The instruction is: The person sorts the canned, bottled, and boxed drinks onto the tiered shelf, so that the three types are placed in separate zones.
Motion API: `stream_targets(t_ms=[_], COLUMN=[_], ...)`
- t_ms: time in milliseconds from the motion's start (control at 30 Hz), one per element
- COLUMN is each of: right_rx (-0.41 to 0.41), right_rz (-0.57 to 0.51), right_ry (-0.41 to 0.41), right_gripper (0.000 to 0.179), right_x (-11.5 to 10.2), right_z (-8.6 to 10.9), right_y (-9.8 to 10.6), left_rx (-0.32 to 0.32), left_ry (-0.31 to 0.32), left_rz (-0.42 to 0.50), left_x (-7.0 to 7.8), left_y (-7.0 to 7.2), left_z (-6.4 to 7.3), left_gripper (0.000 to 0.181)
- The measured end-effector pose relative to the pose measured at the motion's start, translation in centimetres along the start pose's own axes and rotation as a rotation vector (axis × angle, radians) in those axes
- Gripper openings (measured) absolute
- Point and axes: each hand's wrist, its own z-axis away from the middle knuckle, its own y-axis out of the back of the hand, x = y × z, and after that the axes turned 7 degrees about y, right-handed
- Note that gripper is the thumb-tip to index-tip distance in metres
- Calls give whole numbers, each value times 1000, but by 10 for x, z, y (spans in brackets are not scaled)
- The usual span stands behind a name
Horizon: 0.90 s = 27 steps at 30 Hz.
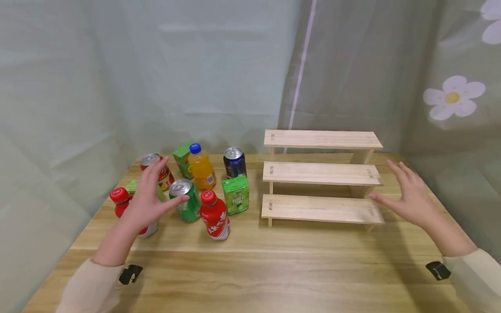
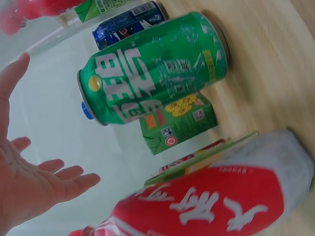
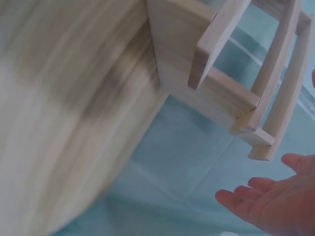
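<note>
We are holding our left hand (image 1: 150,198), fingers spread, near the green can (image 1: 189,206) and red bottles (image 1: 214,217) that are standing on the bench (image 1: 254,278); our right hand (image 1: 412,202) is hovering, fingers extended, beside the three-tiered wooden rack (image 1: 321,172).

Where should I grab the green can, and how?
Probably by the upper half of the green can, with the left hand, which is nearest, curling round from the front. The can stands upright and its body is round, and the orange bottle stands close behind, so the front looks easier.
</note>
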Motion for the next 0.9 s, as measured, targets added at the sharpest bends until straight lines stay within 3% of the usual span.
stream_targets(t_ms=[133, 267, 433, 700, 900], right_rx=[19, -38, -88, -171, -208], right_rz=[-137, -255, -378, -444, -453], right_ry=[-32, -120, -217, -284, -299], right_gripper=[94, 93, 87, 76, 64], right_x=[3, 5, 7, 14, 20], right_z=[3, 6, 9, 16, 18], right_y=[-7, -14, -19, -29, -36], left_rx=[23, 25, 43, 93, 77], left_ry=[61, 123, 147, 177, 231], left_rz=[58, 116, 177, 210, 218], left_x=[0, -3, -5, -11, -15], left_y=[-4, -9, -16, -30, -39], left_z=[-1, 2, 4, 6, 6], left_gripper=[98, 95, 94, 88, 87])
